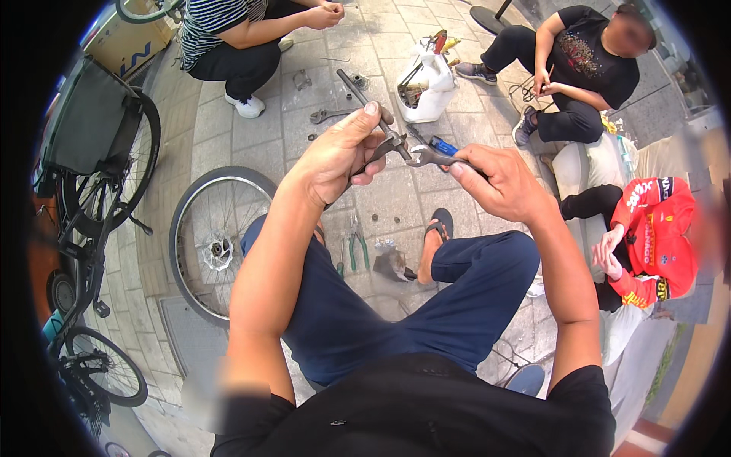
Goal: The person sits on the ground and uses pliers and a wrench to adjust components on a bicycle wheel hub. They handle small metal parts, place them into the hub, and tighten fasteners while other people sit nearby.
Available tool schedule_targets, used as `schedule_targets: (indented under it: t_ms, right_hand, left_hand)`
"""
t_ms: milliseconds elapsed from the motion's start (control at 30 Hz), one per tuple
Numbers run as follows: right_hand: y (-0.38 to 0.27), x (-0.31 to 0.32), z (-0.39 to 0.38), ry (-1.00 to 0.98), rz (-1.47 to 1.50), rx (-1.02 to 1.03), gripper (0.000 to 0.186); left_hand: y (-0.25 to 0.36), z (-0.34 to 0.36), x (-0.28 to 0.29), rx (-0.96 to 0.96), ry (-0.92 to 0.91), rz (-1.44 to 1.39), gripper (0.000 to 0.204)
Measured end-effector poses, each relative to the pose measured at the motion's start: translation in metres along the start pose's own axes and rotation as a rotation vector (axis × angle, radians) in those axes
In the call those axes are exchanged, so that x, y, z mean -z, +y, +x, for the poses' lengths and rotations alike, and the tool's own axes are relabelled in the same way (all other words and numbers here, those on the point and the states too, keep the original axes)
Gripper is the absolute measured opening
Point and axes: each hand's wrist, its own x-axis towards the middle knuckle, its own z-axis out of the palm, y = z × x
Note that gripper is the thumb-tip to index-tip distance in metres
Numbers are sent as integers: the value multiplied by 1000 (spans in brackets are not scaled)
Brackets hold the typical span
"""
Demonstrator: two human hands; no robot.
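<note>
My left hand (346,148) is closed around a dark metal axle (358,90), which slants down toward my right hand. A dark wrench (390,145) is in the same grip, its jaw around the axle near the lower end. My right hand (499,181) grips an open-end wrench (435,157), with its jaw at the tip of the axle. Whether that jaw is seated on a nut is too small to tell. Both hands are raised in front of me, above the paving.
On the paving lie a spoked wheel (221,247), green-handled pliers (358,245), an adjustable wrench (329,116) and a blue-handled tool (443,145). A cut-open white jug (428,84) holds tools. Bicycles (99,228) stand at left. Three people sit or crouch nearby.
</note>
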Motion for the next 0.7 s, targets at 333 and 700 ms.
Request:
schedule_targets:
  t_ms: [333, 700]
  right_hand:
    - [-4, 18, 20, -86, -260, 220, 24]
    - [-14, 19, 30, -67, -368, 279, 18]
  left_hand:
    - [-2, -6, -3, 53, -12, 11, 46]
    - [-1, -19, -4, 76, -5, 3, 42]
